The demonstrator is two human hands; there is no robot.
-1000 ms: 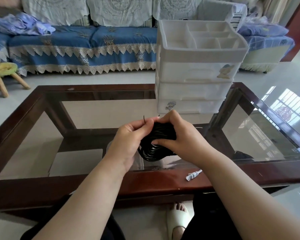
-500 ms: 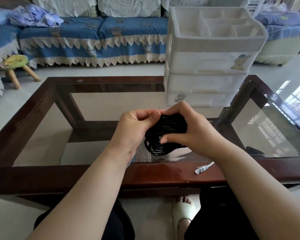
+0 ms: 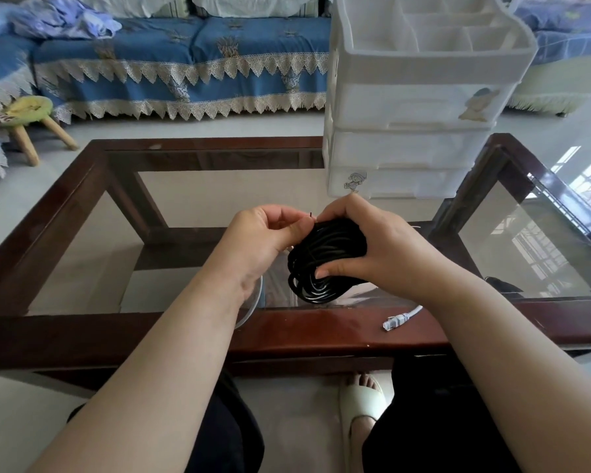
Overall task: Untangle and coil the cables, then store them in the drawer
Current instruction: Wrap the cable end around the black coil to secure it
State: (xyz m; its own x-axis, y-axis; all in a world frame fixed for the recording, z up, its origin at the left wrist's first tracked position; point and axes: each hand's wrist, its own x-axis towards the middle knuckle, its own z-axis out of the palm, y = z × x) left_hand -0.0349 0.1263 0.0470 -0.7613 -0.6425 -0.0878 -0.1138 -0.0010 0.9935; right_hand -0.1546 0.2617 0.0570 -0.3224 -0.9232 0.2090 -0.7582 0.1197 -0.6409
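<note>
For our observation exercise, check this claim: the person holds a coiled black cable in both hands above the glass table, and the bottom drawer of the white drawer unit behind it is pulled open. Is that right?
Not quite. The head view shows all the drawers of the white drawer unit shut, including the bottom one. The rest holds: the left hand and right hand hold the coiled black cable above the glass table.
</note>
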